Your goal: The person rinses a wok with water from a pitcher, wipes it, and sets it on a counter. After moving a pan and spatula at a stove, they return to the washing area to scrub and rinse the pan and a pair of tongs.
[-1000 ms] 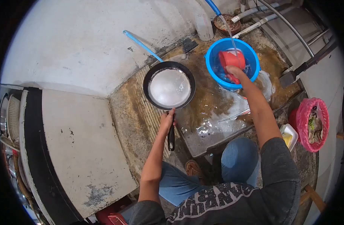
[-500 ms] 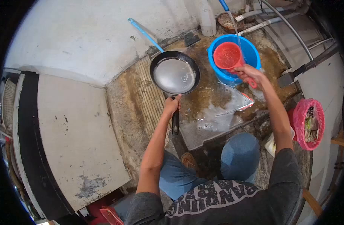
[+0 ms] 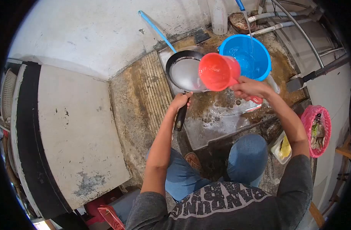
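My left hand [image 3: 181, 101] is closed round the black handle of a frying pan [image 3: 183, 73], whose grey inside faces up. My right hand [image 3: 249, 89] grips the handle of a red water dipper [image 3: 217, 73]. The dipper is tipped to the left, its mouth overlapping the right side of the pan in this view. Behind the dipper stands a blue bucket [image 3: 261, 57] holding water, with a thin stream falling into it from a blue hose [image 3: 240, 5].
Wet, sudsy floor [image 3: 206, 134] lies below the pan. A blue stick [image 3: 156, 28] leans on the wall. To the right are a pink basket [image 3: 315, 132] lined with a bag and a small container with something yellow [image 3: 285, 148]. Pipes [image 3: 277, 27] run at the back right.
The red dipper has come out of the bucket and moved left to the pan, now tilted. The pan has shifted slightly right in view. Foam bubbles on the floor have spread.
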Action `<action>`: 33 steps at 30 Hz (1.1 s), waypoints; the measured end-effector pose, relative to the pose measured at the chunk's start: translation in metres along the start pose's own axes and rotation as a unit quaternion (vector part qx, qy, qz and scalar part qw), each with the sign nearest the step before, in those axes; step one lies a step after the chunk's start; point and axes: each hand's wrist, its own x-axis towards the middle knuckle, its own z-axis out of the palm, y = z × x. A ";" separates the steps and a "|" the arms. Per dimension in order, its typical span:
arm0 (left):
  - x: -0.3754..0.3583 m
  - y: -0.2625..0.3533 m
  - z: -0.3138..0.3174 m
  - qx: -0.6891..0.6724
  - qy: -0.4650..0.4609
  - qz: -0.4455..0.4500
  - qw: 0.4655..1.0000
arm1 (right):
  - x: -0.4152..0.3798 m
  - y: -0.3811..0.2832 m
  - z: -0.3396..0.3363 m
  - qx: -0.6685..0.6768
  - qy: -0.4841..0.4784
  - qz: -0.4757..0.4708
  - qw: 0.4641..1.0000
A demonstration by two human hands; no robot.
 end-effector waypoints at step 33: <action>-0.005 -0.010 -0.003 0.155 0.152 0.093 0.972 | 0.132 -0.020 0.064 -0.112 0.253 -0.330 0.902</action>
